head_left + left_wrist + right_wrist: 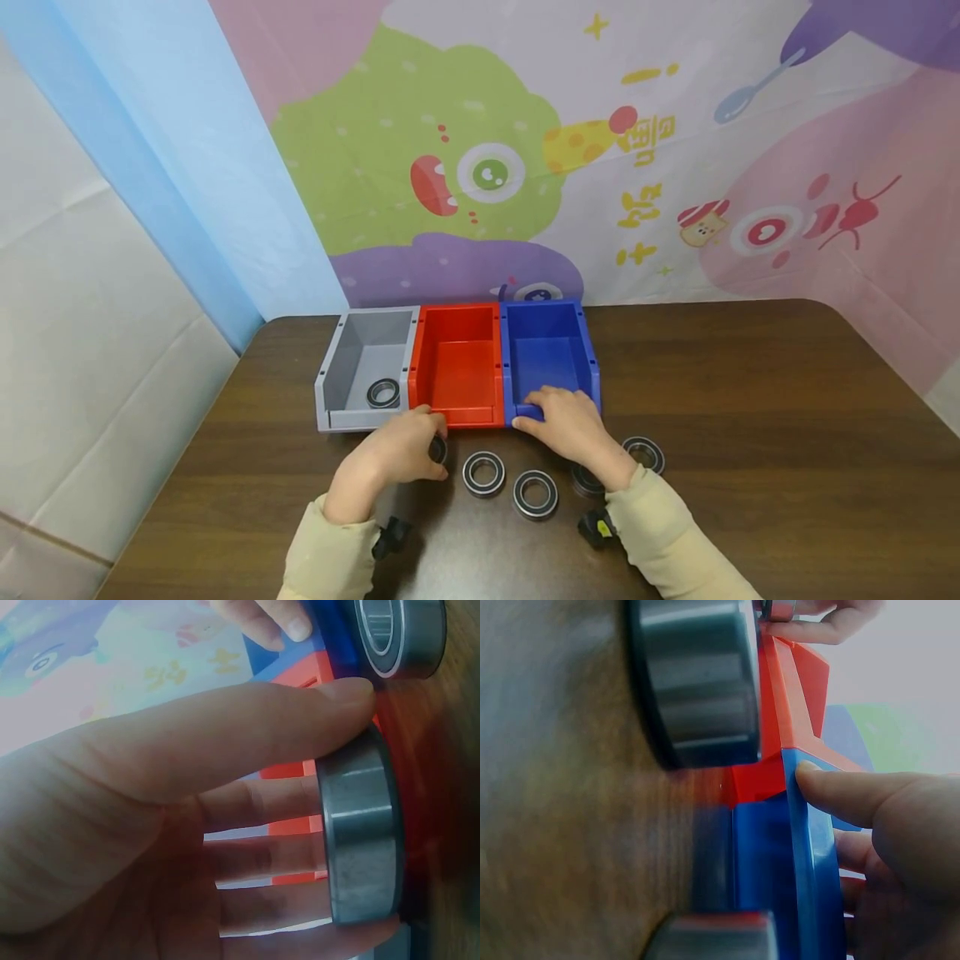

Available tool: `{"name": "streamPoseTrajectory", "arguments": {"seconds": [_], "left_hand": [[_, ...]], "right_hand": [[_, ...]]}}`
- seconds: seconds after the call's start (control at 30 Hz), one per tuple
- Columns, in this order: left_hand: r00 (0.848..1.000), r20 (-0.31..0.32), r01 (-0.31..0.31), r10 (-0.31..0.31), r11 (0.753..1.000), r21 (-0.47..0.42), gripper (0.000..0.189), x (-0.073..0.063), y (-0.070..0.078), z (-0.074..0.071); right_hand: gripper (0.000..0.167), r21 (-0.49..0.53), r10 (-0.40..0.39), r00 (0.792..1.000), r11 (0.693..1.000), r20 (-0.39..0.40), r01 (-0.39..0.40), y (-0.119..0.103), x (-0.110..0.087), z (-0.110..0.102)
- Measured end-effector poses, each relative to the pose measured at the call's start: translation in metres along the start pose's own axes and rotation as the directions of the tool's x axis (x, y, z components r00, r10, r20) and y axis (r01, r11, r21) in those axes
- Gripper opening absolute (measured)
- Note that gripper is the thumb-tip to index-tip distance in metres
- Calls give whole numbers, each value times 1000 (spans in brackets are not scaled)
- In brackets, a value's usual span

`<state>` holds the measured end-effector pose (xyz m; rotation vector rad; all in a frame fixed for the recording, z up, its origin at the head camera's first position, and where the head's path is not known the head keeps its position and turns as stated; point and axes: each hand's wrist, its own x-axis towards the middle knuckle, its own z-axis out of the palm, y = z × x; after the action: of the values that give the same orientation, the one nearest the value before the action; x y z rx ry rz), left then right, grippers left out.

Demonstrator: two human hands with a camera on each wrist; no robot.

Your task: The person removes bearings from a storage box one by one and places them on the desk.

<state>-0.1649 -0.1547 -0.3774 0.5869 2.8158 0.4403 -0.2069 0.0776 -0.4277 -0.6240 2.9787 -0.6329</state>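
Note:
My left hand (401, 443) grips a ball bearing (364, 832) by its rim, thumb on one side and fingers on the other. It is just above the table in front of the grey bin (354, 421) and red bin (459, 416). At the blue bin (817, 877), my right hand (566, 421) holds the front wall, with the thumb against the front edge and fingers reaching over inside. One bearing (371, 395) lies in the grey bin near its front. The red bin's floor shows bare; the hand partly covers the blue bin's.
Loose bearings lie in front of the bins: one (468, 475) near my left hand, another (536, 514) in the middle, a third (585, 482) partly under my right wrist, and one (657, 457) to its right. A printed curtain (637, 192) hangs behind the table (750, 450).

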Motion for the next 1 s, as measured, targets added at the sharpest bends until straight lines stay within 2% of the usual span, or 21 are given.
{"name": "streamPoseTrajectory", "arguments": {"seconds": [0.27, 0.57, 0.8, 1.0], "left_hand": [[1000, 25, 11, -11, 1000, -3, 29, 0, 2, 2], [999, 31, -32, 32, 999, 4, 27, 3, 1, 9], [999, 43, 16, -17, 1000, 11, 29, 2, 5, 11], [999, 33, 2, -2, 1000, 12, 31, 2, 8, 14]], "right_hand": [[38, -1, -8, 1000, 1000, -4, 8, 0, 0, 1], [36, -3, -5, 1000, 1000, -10, 5, 1, 0, 1], [37, -7, -11, 1000, 1000, -12, 11, 1, 0, 1], [37, -3, -14, 1000, 1000, -19, 14, 0, -1, 0]]}}
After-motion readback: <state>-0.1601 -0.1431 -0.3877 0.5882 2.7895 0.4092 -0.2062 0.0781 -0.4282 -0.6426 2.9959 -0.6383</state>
